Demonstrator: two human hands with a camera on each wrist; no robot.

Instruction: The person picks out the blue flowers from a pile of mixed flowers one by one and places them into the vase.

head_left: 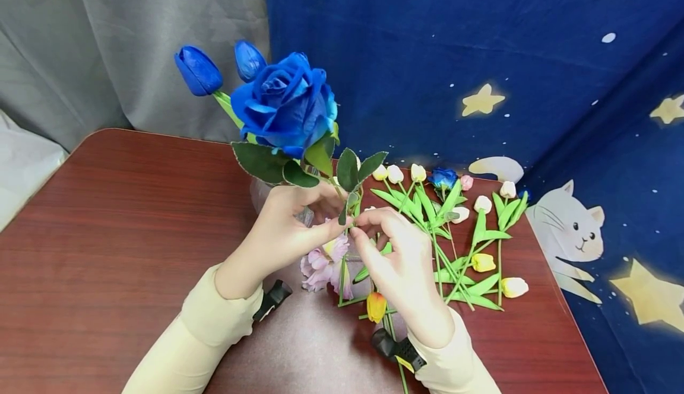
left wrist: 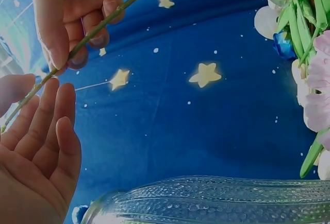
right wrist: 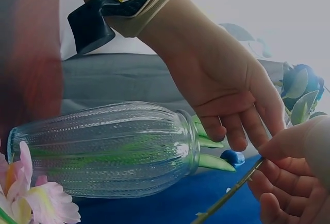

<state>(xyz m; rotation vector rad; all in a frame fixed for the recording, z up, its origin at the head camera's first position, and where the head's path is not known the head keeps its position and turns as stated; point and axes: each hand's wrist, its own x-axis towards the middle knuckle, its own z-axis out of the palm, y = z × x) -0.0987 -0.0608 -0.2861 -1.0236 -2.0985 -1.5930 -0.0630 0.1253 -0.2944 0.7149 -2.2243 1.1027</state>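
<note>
A large artificial blue rose (head_left: 285, 103) with dark green leaves stands up between both hands. My left hand (head_left: 291, 222) holds its stem between thumb and fingers, just under the leaves. Close beside it, my right hand (head_left: 398, 251) pinches the same stem with thumb and fingertips. In the left wrist view the bare lower stem (left wrist: 113, 18) runs past both sets of fingertips. A clear ribbed glass vase (right wrist: 113, 149) stands behind the hands, with green leaves inside it. Two blue tulips (head_left: 199, 70) rise behind the rose.
White and yellow tulips (head_left: 483, 262) with green stems lie spread over the right side of the brown table (head_left: 133, 234). A pink flower (head_left: 317, 269) lies below the hands, near an orange-yellow tulip (head_left: 376, 307). Another blue rose (head_left: 442, 177) lies at the back right.
</note>
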